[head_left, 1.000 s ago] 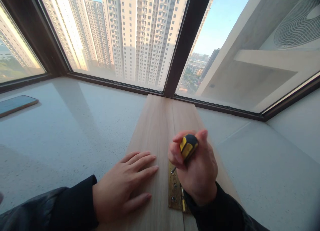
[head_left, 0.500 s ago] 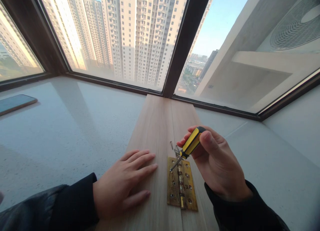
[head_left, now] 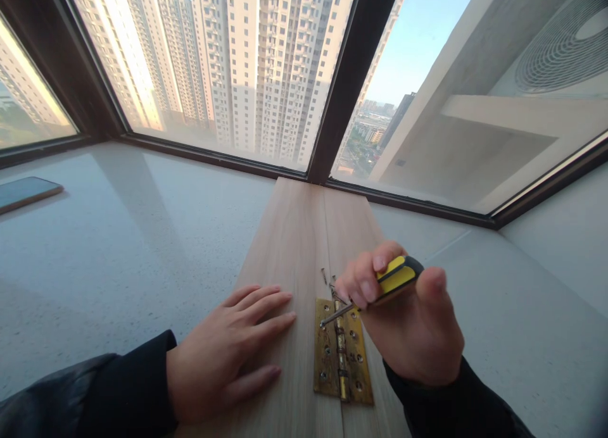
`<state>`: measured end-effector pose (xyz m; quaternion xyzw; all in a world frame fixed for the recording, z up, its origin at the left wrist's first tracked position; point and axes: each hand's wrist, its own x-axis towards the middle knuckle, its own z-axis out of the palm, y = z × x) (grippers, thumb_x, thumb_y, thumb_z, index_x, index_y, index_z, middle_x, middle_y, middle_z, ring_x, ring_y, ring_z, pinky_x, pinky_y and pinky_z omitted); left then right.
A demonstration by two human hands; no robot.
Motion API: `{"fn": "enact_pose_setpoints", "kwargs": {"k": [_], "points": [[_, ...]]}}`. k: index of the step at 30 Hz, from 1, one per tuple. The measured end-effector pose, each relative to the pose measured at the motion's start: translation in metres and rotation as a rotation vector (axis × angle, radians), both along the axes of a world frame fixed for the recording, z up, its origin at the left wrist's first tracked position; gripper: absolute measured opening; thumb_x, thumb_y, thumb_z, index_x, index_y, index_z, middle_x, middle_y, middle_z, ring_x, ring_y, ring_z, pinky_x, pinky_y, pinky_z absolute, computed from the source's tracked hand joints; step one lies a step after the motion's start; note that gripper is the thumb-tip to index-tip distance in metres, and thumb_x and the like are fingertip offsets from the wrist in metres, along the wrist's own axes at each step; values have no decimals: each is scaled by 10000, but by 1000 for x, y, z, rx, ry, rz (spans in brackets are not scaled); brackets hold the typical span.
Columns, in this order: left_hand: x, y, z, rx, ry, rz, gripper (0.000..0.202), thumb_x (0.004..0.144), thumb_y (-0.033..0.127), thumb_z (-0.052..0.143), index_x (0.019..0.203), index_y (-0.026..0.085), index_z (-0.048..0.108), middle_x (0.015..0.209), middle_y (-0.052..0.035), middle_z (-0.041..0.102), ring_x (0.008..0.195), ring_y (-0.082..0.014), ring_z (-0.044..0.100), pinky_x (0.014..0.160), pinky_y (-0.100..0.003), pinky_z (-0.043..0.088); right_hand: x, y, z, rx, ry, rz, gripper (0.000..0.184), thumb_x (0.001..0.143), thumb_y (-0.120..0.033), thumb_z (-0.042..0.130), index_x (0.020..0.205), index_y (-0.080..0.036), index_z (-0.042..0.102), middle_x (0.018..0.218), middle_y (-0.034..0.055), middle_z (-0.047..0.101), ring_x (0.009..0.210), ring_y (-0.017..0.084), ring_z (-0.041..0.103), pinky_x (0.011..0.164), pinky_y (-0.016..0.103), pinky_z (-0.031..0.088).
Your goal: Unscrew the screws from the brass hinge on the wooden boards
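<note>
Two pale wooden boards (head_left: 294, 242) lie side by side on a white stone sill, running toward the window. A brass hinge (head_left: 341, 356) lies flat across their seam near me. My right hand (head_left: 411, 324) is closed round a yellow and black screwdriver (head_left: 380, 285), held low and tilted, its metal tip at the hinge's upper left corner. Loose screws (head_left: 327, 276) lie on the board just beyond the hinge. My left hand (head_left: 228, 356) rests flat on the left board, fingers stretched out, just left of the hinge.
A phone (head_left: 26, 193) lies on the sill (head_left: 133, 248) at the far left. Dark window frames (head_left: 351, 83) close off the back, with tower blocks outside. An outdoor fan unit (head_left: 560, 45) shows at the upper right behind the glass.
My right hand lifted off the hinge and swung right, laying the screwdriver over from upright to a low slant. The whole hinge now shows. My left hand stayed flat.
</note>
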<state>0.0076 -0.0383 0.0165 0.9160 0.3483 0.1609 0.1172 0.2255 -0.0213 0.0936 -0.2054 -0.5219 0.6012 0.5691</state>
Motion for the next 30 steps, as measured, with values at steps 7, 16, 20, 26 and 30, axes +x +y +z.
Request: {"fn": "enact_pose_setpoints", "kwargs": {"k": [7, 16, 20, 26, 30], "points": [[0, 0, 0, -2, -21, -5, 508, 841, 406, 536, 1322, 253, 477, 1445, -44, 416, 1320, -267, 371, 1108, -461, 300, 8, 3, 6, -78, -160, -80, 294, 839, -472, 700, 889, -182, 696, 808, 53, 607, 786, 160, 575, 685, 234, 476], [1, 0, 4, -23, 19, 7, 555, 838, 429, 536, 1364, 286, 431, 1446, -15, 413, 1326, -239, 364, 1101, -451, 317, -23, 14, -16, 0, 62, -88, 451, 884, -622, 554, 810, -197, 684, 612, -9, 520, 551, 103, 496, 576, 233, 461], [1, 1, 5, -23, 18, -2, 542, 835, 427, 537, 1346, 268, 454, 1434, -29, 427, 1318, -245, 374, 1096, -450, 324, -31, 12, -14, 28, 86, 3, 464, 933, -641, 426, 800, -230, 596, 508, -53, 369, 422, 96, 285, 453, 222, 329], [0, 1, 3, -15, 18, -1, 524, 839, 433, 531, 1329, 259, 469, 1443, -36, 418, 1316, -252, 378, 1100, -457, 318, -9, 8, -4, 151, -74, -102, 432, 860, -645, 561, 802, -216, 565, 726, -11, 459, 621, 138, 451, 617, 291, 407], [0, 1, 2, -11, 13, -1, 515, 845, 429, 527, 1328, 263, 466, 1447, -27, 415, 1322, -252, 369, 1106, -455, 310, 11, 8, 4, 114, -224, -76, 285, 833, -458, 713, 892, -182, 668, 785, 42, 574, 717, 160, 548, 639, 265, 443]]}}
